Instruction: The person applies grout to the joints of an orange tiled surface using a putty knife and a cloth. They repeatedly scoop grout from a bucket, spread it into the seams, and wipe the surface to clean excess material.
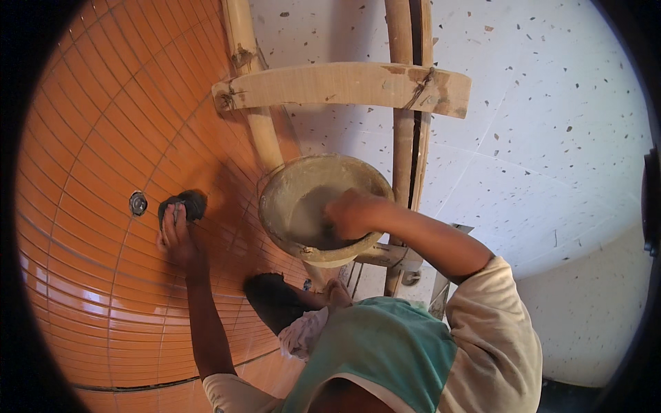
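Note:
My left hand (179,237) presses a crumpled dark rag (195,205) to an orange tiled wall (158,151), its fingers closed over the rag's left part. Just left of the rag, a round metal-rimmed fitting (138,203) sits in the wall. On the right, my right hand (352,213) reaches down inside a mud-stained bucket (279,189). Murky greyish liquid (308,217) shows at the bucket's bottom, beside that hand. Blurred and turned downward, the right hand's fingers are partly hidden, so what they hold, if anything, does not show.
Behind the bucket rises a wooden ladder-like frame (406,151) with a curved crosspiece (344,84) tied across its poles. A pale speckled wall surface (530,124) fills the right side. My bent leg in dark cloth (275,303) is below the bucket, near the tiles.

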`<action>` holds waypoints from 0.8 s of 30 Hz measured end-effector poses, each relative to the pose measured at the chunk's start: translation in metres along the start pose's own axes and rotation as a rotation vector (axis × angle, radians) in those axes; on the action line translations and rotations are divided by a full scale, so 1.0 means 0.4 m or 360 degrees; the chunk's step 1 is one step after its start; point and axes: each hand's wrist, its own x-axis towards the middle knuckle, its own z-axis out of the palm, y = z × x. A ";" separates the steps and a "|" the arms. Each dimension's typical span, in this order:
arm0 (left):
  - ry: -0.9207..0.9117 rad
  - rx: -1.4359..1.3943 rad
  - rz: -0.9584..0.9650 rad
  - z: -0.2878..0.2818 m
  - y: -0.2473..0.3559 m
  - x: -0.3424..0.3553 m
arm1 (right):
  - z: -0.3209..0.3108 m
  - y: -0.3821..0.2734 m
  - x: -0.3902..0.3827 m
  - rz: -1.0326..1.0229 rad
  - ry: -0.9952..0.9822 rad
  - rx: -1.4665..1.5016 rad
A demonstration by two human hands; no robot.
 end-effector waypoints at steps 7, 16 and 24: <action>0.0057 -0.0615 -0.0125 0.086 0.098 0.046 | 0.007 0.050 -0.116 0.0014 0.0486 0.0653; -0.0080 -0.1397 -0.0640 0.270 0.269 -0.158 | 0.064 0.147 -0.480 0.0190 0.0796 0.1838; -0.0480 -0.1774 -0.1066 0.323 0.346 -0.261 | 0.120 0.130 -0.464 0.0014 0.0977 0.2185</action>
